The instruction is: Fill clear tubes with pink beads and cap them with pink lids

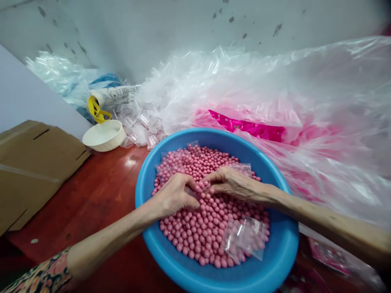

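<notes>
A blue basin (142, 195) holds a mass of pink balls (195, 232). Over its middle, a small clear plastic bag (205, 188) with a few pink balls at its mouth sits between my hands. My left hand (177, 193) is closed on the bag's left side, thumb low among the balls. From the right, my right hand (230, 184) pinches the bag's rim between thumb and fingers. The bag's lower part is hidden. Flat clear bags (246, 236) lie on the balls near the basin's front right, and more packets (174, 162) rest at the back left.
Clear plastic sleeves (143, 122) heap behind the basin, beside a large plastic sheet with bright pink pieces (250, 127). A cream round lid (104, 136), a yellow strap (96, 109) and a cardboard box (39, 167) stand left on the red surface (100, 195).
</notes>
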{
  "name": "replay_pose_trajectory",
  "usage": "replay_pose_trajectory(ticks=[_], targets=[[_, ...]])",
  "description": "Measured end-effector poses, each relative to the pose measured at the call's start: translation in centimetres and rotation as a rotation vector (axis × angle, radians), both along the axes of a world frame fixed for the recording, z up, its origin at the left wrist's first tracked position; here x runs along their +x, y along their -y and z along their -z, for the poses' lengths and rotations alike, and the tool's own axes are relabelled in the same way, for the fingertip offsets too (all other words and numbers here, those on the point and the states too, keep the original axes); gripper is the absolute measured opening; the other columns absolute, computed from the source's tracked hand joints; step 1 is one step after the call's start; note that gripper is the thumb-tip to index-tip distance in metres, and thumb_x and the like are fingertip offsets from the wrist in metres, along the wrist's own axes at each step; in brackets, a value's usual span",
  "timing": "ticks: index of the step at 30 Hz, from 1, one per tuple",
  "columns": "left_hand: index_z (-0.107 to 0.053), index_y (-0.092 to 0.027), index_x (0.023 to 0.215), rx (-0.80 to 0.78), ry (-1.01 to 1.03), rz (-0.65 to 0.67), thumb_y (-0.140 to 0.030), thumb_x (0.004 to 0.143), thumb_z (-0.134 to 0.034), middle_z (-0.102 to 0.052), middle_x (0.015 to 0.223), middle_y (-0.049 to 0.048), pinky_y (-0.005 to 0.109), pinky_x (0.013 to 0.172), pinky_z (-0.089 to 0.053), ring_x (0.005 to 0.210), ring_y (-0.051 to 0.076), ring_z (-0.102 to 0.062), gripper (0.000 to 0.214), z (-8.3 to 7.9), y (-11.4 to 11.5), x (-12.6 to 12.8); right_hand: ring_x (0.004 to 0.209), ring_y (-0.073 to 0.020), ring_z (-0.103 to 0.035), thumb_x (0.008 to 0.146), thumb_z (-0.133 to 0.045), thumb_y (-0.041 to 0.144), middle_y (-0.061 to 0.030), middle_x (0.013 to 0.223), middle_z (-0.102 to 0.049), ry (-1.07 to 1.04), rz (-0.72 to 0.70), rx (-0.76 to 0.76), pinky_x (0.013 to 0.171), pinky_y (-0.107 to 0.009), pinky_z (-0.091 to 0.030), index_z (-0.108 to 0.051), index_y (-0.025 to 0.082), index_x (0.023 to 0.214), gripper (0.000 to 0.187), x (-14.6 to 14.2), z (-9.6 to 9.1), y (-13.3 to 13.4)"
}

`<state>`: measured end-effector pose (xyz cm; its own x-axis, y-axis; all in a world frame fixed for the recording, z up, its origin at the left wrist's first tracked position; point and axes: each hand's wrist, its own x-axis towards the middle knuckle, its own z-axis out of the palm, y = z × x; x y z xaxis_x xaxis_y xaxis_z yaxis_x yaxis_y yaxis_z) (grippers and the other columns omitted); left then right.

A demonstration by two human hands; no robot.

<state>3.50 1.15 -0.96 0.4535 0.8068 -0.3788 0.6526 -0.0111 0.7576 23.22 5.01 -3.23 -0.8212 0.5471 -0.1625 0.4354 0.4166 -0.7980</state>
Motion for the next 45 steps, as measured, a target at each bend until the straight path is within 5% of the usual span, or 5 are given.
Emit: replay_pose_trajectory(ticks=[6,11,17,25,45], targets=[[-0.062,-0.011,0.081,-0.355,0.384,-0.373,-0.015,0.058,-0.069,-0.059,0.057,-0.0031,0.027,0.060,-0.047,0.056,0.013,-0.058,0.024,-0.9,0.9,-0.2,0.057,-0.0087,-0.035,0.082,-0.055,0.040,0.0041,0.063,-0.042,-0.203,0.200,-0.311,0.052,-0.023,-0.026,-0.057,0.013,0.074,0.028,0.1,-1.1,0.1],[-0.063,-0.009,0.081,-0.407,0.476,-0.513,-0.012,0.057,-0.071,-0.065,0.059,-0.0006,0.027,0.064,-0.050,0.057,0.013,-0.063,0.025,-1.5,1.1,-0.1,0.052,-0.0067,-0.027,0.076,-0.061,0.044,0.0077,0.055,-0.031,-0.154,0.263,-0.298,0.050,-0.024,-0.019,-0.045,0.016,0.058,0.036,0.2,-1.4,-0.3],[-0.065,-0.008,0.078,-0.441,0.517,-0.493,-0.014,0.060,-0.071,-0.067,0.061,0.0019,0.027,0.062,-0.051,0.057,0.013,-0.063,0.020,-1.4,1.2,-0.4,0.048,-0.0067,-0.032,0.072,-0.064,0.052,0.0062,0.052,-0.042,-0.008,0.283,-0.555,0.047,-0.024,-0.021,-0.049,0.016,0.058,0.041,-0.1,-2.0,0.2],[-0.068,-0.009,0.075,-0.466,0.517,-0.484,-0.015,0.060,-0.072,-0.068,0.060,0.0014,0.025,0.061,-0.048,0.056,0.012,-0.063,0.017,-1.8,1.2,-0.5,0.039,-0.0040,-0.025,0.067,-0.065,0.060,0.0066,0.037,-0.037,0.054,0.280,-0.630,0.043,-0.025,-0.015,-0.043,0.017,0.042,0.054,-0.5,-2.5,0.3],[-0.066,-0.007,0.080,-0.505,0.534,-0.476,-0.015,0.063,-0.071,-0.068,0.063,0.0018,0.024,0.061,-0.050,0.058,0.013,-0.065,0.019,-2.2,1.5,-0.5,0.043,-0.0063,-0.032,0.075,-0.059,0.055,0.0059,0.047,-0.043,0.031,0.327,-0.463,0.044,-0.024,-0.021,-0.051,0.016,0.060,0.043,-0.9,-0.8,-1.5]])
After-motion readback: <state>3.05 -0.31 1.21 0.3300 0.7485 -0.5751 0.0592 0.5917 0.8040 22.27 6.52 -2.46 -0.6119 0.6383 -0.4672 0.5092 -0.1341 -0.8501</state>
